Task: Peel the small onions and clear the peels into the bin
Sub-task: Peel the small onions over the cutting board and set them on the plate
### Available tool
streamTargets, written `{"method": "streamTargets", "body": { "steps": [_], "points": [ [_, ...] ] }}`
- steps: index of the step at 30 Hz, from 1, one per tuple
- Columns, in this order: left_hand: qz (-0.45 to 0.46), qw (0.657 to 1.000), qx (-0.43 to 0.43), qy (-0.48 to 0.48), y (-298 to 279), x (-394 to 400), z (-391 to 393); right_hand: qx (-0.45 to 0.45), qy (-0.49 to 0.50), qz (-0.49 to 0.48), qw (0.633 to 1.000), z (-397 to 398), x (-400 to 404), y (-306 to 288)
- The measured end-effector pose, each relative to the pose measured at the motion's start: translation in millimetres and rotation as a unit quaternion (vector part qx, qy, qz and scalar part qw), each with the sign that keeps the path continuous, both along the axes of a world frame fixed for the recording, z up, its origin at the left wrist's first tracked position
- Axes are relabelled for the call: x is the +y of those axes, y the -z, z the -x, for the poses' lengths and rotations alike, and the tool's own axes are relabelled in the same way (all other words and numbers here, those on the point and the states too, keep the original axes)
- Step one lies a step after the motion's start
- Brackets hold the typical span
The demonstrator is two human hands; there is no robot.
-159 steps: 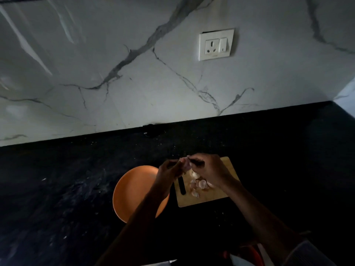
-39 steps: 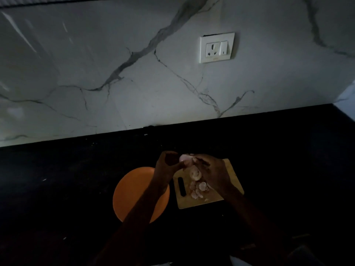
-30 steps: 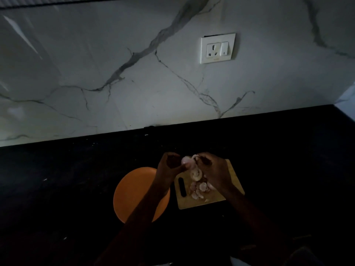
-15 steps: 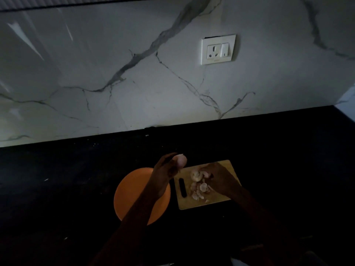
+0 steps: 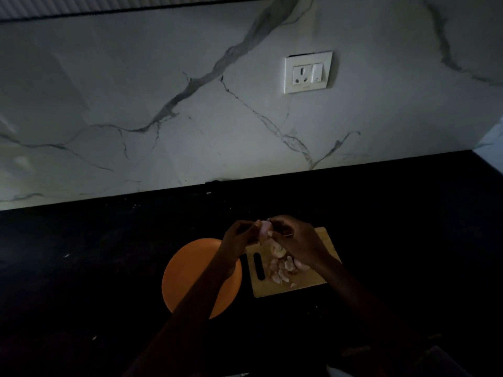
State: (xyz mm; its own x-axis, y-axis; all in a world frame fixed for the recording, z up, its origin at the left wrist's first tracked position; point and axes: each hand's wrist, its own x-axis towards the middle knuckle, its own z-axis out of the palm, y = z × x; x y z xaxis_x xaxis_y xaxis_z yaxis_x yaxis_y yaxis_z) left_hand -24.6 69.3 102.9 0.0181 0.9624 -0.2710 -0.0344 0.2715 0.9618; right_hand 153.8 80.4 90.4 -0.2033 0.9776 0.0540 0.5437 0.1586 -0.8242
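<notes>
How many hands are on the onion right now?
2: the left hand pinches the small onion from the left, and the right hand holds it from the right, above the cutting board.

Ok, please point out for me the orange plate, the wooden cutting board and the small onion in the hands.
orange plate [image 5: 187, 273]: head view, bare left part of its surface.
wooden cutting board [image 5: 313, 285]: head view, bare near-right corner.
small onion [image 5: 263, 230]: head view, pale middle showing between the hands.
</notes>
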Motion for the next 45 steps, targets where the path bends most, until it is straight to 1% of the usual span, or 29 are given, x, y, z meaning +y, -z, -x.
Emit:
{"method": "streamTargets", "body": {
  "steps": [6,9,11,17,20,23,31,39,45],
  "points": [
    [0.002,1.0,0.022,0.017,5.3,-1.7,3.8,0.011,-0.003,0.011,1.0,1.8,-1.0,0.3],
    [0.008,1.0,0.018,-0.008,11.3,0.4,5.4,0.021,0.005,0.017,1.0,3.2,-3.0,2.8],
    [0.001,1.0,0.019,-0.013,13.8,2.0,4.3,0.034,0.019,0.024,0.999,5.0,-4.3,4.6],
    [-0.019,0.998,0.046,-0.047,23.6,4.5,-0.1,0.049,0.075,0.003,0.996,16.1,-8.4,2.7],
    [-0.04,0.996,0.061,-0.055,24.2,2.8,-3.9,0.035,0.09,-0.004,0.995,19.0,-9.0,2.1],
    [-0.047,0.995,0.055,-0.074,27.0,1.9,-4.8,0.04,0.094,-0.014,0.995,21.2,-10.4,3.1],
    [-0.035,0.996,0.053,-0.069,39.3,4.6,-1.0,0.054,0.086,-0.012,0.995,17.5,-9.7,5.0],
    [-0.056,0.996,0.039,-0.063,40.8,1.7,-3.8,0.044,0.105,-0.011,0.993,17.5,-10.1,6.4],
    [-0.05,0.997,0.005,-0.059,45.2,1.2,-0.2,0.02,0.098,0.005,0.995,14.4,-5.5,4.7]
  ]
}}
